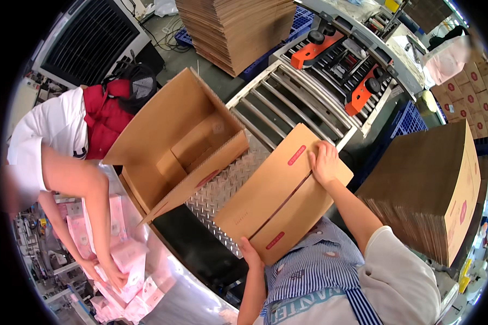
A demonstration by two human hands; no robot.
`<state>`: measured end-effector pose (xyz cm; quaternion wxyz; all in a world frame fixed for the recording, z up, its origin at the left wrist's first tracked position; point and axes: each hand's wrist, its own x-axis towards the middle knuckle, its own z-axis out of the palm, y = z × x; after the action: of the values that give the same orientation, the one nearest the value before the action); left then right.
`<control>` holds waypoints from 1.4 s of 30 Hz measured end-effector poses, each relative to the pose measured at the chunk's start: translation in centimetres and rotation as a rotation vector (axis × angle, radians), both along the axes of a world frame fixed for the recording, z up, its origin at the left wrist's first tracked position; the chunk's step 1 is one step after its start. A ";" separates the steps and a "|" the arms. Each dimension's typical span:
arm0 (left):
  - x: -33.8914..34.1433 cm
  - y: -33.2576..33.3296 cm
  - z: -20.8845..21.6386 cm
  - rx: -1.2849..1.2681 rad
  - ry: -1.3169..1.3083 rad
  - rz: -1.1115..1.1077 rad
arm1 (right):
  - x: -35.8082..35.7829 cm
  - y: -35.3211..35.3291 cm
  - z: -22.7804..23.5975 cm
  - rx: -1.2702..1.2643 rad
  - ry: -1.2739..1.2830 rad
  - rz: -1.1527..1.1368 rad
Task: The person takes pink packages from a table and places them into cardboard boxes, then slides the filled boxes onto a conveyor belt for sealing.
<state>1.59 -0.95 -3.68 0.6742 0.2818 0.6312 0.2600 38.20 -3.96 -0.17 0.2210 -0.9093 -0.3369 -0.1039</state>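
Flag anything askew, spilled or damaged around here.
Mild untidiness only: the pink packages lie heaped at mixed angles, lower left, unlike the neat cardboard stack at far right. The carton between the left hand and right hand shows no obvious damage.

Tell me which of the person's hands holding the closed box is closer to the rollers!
Right. The right hand is on the closed box's upper-right end, near the rollers; the left hand is at its lower-left end, farther away.

A white, dark-grilled cabinet [92,40] is seen at the upper left, flattened cardboard [241,32] is stacked on a blue pallet [302,20] at the top, printed cartons [466,97] are piled far right, and pink packages [130,255] are heaped at the lower left.
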 end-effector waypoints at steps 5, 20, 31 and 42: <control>8.3 -3.1 1.3 -0.023 -0.086 -0.072 | 9.0 4.3 0.6 -0.228 0.084 0.066; 42.0 13.0 0.8 0.637 0.207 -0.473 | 39.8 9.3 -0.1 -0.200 -0.040 0.080; 45.5 9.6 1.0 1.078 0.353 -0.995 | 23.2 0.0 -0.3 -0.120 0.002 0.355; 3.9 -5.4 -9.2 0.170 0.659 -1.740 | 26.1 0.0 -0.3 -0.307 0.274 -0.021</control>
<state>5.46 -6.31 -12.88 0.3958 0.7634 0.3364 -0.3839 64.32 -3.91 -0.48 0.1222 -0.9415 -0.3059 0.0708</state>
